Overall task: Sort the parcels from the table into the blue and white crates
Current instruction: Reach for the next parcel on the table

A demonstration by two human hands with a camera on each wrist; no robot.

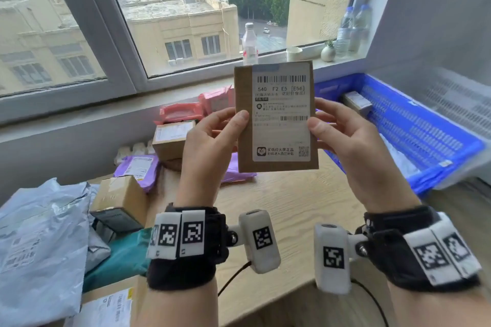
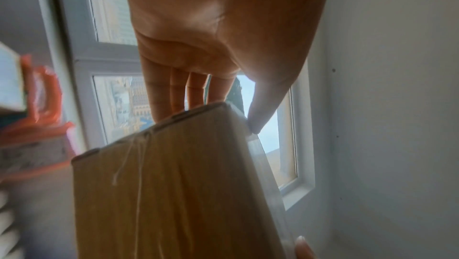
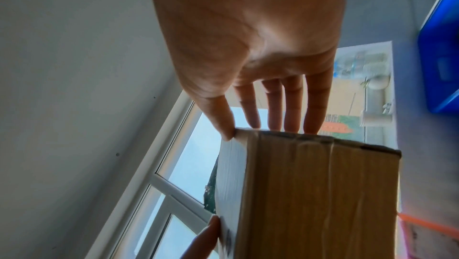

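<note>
Left hand point(image 1: 212, 138) and right hand point(image 1: 342, 138) pinch cardboard parcel point(image 1: 276, 117) above counter point(image 1: 292, 202). Risk: label misread, wrong crate; blue crate point(image 1: 414, 127) at right edge.

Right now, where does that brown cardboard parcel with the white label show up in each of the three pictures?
Head: cardboard parcel centre, upright, label facing the camera, between both hands.
Left wrist: parcel fills the lower middle, below the fingers.
Right wrist: parcel lower right.
Shared landmark: the window behind it.

Head view looks down; both wrist views look close along the shared box point(image 1: 276, 117).
</note>
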